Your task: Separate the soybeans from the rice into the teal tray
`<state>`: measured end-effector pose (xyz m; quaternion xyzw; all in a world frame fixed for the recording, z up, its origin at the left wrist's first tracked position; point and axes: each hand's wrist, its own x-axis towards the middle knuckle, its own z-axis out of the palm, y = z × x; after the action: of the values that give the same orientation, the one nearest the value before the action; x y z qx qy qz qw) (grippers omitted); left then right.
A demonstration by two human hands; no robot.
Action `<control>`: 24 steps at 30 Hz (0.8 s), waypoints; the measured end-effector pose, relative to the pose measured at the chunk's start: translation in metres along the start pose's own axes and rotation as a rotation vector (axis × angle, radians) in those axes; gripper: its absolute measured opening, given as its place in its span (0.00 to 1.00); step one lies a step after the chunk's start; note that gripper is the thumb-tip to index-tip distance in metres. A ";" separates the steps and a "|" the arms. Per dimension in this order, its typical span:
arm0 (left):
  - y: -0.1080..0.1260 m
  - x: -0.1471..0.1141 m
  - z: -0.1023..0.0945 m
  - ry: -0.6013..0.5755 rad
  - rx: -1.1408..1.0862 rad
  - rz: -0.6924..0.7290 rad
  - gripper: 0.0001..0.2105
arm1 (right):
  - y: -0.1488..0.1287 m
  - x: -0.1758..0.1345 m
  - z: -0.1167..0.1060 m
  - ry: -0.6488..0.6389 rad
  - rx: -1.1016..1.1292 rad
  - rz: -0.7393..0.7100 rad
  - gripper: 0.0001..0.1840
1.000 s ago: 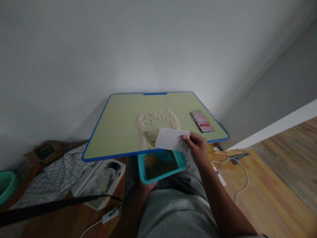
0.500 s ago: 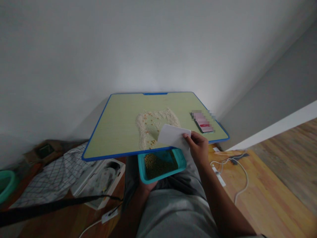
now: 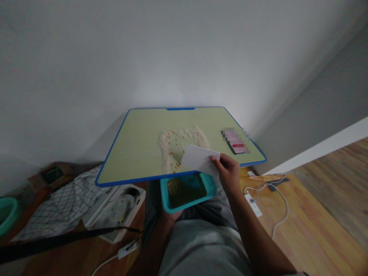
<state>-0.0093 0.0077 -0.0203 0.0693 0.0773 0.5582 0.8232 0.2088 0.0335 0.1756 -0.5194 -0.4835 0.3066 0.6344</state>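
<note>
My right hand (image 3: pixel 228 172) grips a white card (image 3: pixel 200 159) by its right end, holding it over the near edge of a green table with blue trim (image 3: pixel 135 149). A spread of white rice grains (image 3: pixel 178 143) with some darker bits lies on the table just beyond the card. My left hand (image 3: pixel 170 217) holds a teal tray (image 3: pixel 211 188) from below, just under the table's near edge. The tray contains green beans (image 3: pixel 179 191). Most of the left hand is hidden by the tray.
A phone (image 3: pixel 237 142) lies on the table's right side. On the floor are a white box (image 3: pixel 117 209), a checked cloth (image 3: pixel 57 207), a power strip with white cables (image 3: pixel 253 203) and a green basin (image 3: pixel 7 214) at far left. Walls stand close behind the table.
The card and my right hand shifted slightly left and up along the table's near edge. The tray stays put under the edge.
</note>
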 end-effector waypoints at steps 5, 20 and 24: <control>0.001 -0.001 0.003 0.011 -0.008 -0.019 0.26 | 0.000 0.000 -0.001 0.045 -0.001 -0.008 0.24; 0.005 -0.001 -0.003 0.017 0.030 -0.024 0.25 | 0.001 0.003 0.001 0.068 -0.043 -0.051 0.24; 0.005 -0.002 -0.012 0.051 0.028 -0.020 0.28 | 0.000 0.009 0.007 0.052 -0.022 -0.061 0.24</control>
<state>-0.0170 0.0075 -0.0314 0.0658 0.1067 0.5502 0.8255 0.2055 0.0443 0.1786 -0.5191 -0.4860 0.2683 0.6499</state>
